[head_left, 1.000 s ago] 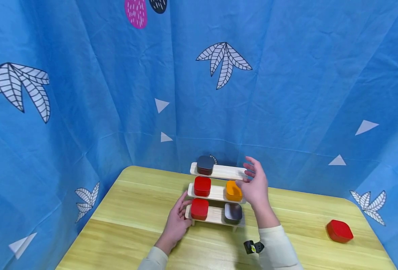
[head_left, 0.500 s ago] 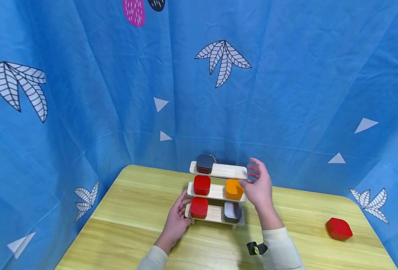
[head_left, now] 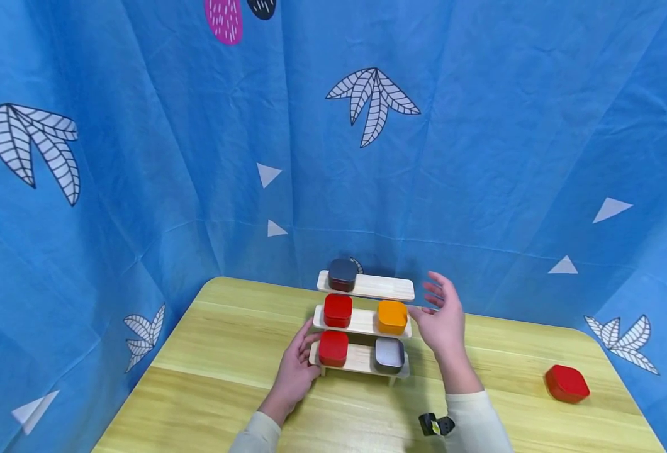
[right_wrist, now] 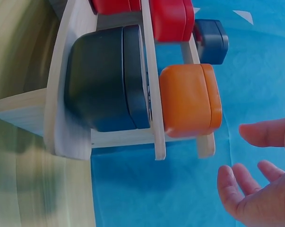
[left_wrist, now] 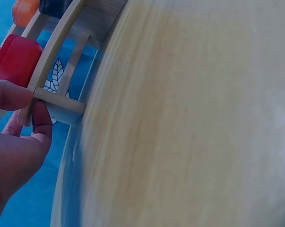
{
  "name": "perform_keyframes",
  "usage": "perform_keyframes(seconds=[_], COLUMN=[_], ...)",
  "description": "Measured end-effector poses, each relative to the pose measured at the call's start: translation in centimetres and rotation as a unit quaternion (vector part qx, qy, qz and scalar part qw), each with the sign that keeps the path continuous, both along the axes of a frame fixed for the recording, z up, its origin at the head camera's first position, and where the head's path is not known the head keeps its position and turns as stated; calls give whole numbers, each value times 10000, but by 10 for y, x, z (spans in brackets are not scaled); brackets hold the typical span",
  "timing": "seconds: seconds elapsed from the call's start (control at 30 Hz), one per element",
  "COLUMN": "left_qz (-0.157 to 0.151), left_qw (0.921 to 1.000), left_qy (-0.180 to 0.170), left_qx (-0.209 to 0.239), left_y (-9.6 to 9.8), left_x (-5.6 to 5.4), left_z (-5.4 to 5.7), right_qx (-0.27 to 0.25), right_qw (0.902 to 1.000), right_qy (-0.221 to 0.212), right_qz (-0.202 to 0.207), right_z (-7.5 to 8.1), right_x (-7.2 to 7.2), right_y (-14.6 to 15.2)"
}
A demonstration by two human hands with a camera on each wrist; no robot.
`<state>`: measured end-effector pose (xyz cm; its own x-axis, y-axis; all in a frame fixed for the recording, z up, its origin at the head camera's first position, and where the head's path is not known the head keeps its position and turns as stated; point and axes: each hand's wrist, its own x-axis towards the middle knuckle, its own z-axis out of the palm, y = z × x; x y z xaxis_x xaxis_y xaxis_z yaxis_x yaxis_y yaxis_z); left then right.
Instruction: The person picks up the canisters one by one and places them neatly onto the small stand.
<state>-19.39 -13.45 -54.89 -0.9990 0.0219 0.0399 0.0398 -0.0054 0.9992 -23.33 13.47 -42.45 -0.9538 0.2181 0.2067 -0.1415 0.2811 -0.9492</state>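
A small three-tier wooden rack (head_left: 362,321) stands on the table, holding rounded square boxes. My left hand (head_left: 296,371) pinches the left end of its lowest board, seen closely in the left wrist view, where the thumb and a finger (left_wrist: 40,120) lie on either side of the wood. My right hand (head_left: 443,319) is off the rack's right side, fingers spread and holding nothing. Nearest to it is an orange box (right_wrist: 187,101) on the middle tier, apart from the fingers. Below that sits a black box (right_wrist: 104,80) with a shiny top.
Red boxes stand at the left of the middle tier (head_left: 338,310) and the bottom tier (head_left: 333,348); a dark box (head_left: 342,275) is on the top tier. Another red box (head_left: 567,384) lies on the table at right. A blue curtain (head_left: 481,157) hangs behind.
My right hand has moved away to the right from the orange box, which stays on the middle tier. The left hand remains at the rack's left end.
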Motion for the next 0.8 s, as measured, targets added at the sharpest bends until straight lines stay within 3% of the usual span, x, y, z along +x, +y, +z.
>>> perform_keyframes(seconds=[0.8], left_qz=[-66], left_qw=[9999], left_qy=[76], left_qx=[96], left_y=[0], left_x=[1], left_z=[1], right_qx=[27], right_qw=[9995], right_qy=[-78], right_qz=[-309], right_z=[-15], right_x=[12], right_y=[23])
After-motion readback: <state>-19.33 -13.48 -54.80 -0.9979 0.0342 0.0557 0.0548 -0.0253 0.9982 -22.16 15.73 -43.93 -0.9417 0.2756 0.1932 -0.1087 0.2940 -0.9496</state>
